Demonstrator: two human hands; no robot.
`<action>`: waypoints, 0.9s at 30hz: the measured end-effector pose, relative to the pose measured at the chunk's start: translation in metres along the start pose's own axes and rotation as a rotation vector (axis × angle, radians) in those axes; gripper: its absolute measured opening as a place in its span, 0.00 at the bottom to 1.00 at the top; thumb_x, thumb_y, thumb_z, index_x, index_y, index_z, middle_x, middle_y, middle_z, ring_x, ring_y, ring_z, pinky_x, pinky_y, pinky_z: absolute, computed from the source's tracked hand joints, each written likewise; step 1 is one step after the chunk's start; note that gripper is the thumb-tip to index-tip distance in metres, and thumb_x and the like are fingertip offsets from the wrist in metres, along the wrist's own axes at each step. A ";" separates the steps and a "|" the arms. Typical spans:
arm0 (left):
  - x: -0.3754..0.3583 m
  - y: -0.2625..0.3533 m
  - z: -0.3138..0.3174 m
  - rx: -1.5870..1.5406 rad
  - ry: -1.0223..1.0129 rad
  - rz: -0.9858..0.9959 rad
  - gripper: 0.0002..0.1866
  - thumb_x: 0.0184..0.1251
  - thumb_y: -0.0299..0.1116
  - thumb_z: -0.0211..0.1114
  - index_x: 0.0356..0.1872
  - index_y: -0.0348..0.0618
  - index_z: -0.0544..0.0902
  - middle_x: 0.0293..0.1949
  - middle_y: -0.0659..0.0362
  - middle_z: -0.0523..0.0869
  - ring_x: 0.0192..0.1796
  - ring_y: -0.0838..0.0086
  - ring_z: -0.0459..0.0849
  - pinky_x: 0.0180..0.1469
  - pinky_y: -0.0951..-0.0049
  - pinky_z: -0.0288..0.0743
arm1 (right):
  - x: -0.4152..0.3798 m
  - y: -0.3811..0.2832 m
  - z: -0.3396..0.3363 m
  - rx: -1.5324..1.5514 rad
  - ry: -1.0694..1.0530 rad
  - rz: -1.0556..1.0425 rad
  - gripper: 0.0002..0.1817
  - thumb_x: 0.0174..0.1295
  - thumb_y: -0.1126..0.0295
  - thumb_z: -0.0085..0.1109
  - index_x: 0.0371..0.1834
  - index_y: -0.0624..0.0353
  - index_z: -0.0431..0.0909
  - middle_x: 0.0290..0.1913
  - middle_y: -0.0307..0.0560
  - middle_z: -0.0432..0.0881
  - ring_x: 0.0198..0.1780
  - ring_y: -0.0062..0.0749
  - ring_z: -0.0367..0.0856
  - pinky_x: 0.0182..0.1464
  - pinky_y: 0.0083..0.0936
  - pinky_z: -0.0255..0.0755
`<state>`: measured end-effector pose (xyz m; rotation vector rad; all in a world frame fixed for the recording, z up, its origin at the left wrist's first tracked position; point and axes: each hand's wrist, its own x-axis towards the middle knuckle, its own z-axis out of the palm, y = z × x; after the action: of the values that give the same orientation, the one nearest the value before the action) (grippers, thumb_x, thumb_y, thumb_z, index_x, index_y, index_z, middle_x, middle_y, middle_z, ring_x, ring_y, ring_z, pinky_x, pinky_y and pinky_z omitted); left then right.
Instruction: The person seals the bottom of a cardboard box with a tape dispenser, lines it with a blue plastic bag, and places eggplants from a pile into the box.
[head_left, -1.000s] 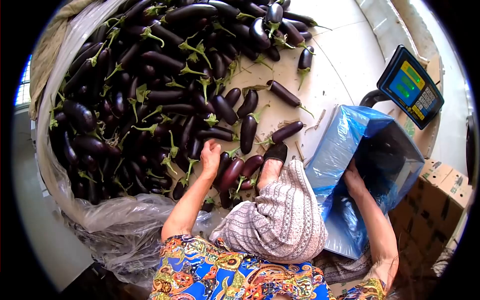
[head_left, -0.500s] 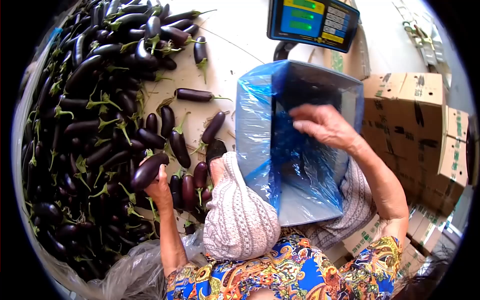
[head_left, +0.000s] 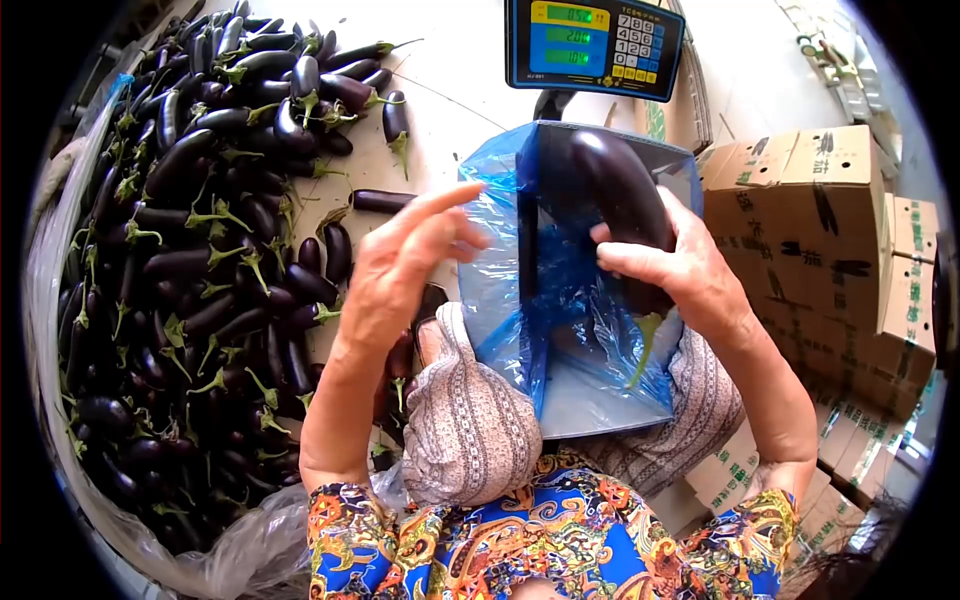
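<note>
Eggplant (head_left: 622, 185) gripped in right hand (head_left: 690, 265) over lined box (head_left: 495, 330), round end near far rim; open room leftward; stem personward, axis slanting; left hand (head_left: 405, 260) empty, spread.

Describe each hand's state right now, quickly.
Left hand: open, empty, fingers spread.
Right hand: closed around an eggplant.

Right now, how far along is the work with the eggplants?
Done: blue film lines the box; its contents are too dark to judge. In hand: one eggplant, in the right hand over the box; the left hand holds none. Left: a large pile.
</note>
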<state>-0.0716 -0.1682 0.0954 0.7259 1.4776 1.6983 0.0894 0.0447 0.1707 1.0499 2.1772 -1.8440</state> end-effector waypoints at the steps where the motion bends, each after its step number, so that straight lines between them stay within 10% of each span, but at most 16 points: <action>1: -0.010 -0.015 -0.012 -0.021 0.106 -0.078 0.28 0.78 0.48 0.53 0.63 0.32 0.75 0.39 0.59 0.83 0.44 0.75 0.84 0.50 0.73 0.78 | 0.006 0.015 -0.005 -0.045 -0.018 0.129 0.38 0.52 0.51 0.73 0.60 0.65 0.70 0.47 0.49 0.82 0.49 0.31 0.80 0.56 0.26 0.73; 8: -0.134 -0.156 -0.068 -0.055 0.521 -0.481 0.14 0.73 0.34 0.60 0.55 0.40 0.80 0.36 0.61 0.84 0.40 0.77 0.83 0.42 0.77 0.78 | 0.097 0.166 0.029 0.125 0.170 0.234 0.36 0.65 0.62 0.61 0.72 0.66 0.59 0.65 0.58 0.72 0.66 0.44 0.68 0.70 0.31 0.55; 18: -0.189 -0.230 -0.176 -0.248 1.358 -0.628 0.27 0.70 0.46 0.66 0.62 0.42 0.71 0.55 0.58 0.80 0.54 0.66 0.79 0.54 0.64 0.77 | 0.197 0.359 0.021 -0.377 0.116 0.135 0.32 0.68 0.56 0.56 0.70 0.65 0.65 0.63 0.67 0.75 0.65 0.59 0.73 0.64 0.38 0.68; 24: -0.179 -0.305 -0.220 -1.024 1.340 -0.384 0.12 0.63 0.32 0.71 0.43 0.40 0.81 0.41 0.54 0.86 0.45 0.61 0.84 0.59 0.57 0.78 | 0.116 0.175 0.023 -0.973 -0.316 -0.012 0.18 0.65 0.60 0.59 0.49 0.65 0.78 0.48 0.65 0.82 0.48 0.66 0.80 0.49 0.48 0.75; 27: -0.183 -0.223 -0.161 -0.747 1.008 -0.452 0.13 0.68 0.37 0.66 0.49 0.41 0.81 0.45 0.59 0.87 0.49 0.69 0.84 0.57 0.61 0.78 | 0.067 0.096 0.015 -0.884 -0.105 -0.323 0.09 0.62 0.68 0.60 0.39 0.63 0.80 0.40 0.61 0.82 0.41 0.63 0.80 0.42 0.48 0.75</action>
<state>-0.0632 -0.3996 -0.1399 -0.9184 1.2451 2.0968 0.0865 0.0626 0.0546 0.4160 2.7412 -0.7541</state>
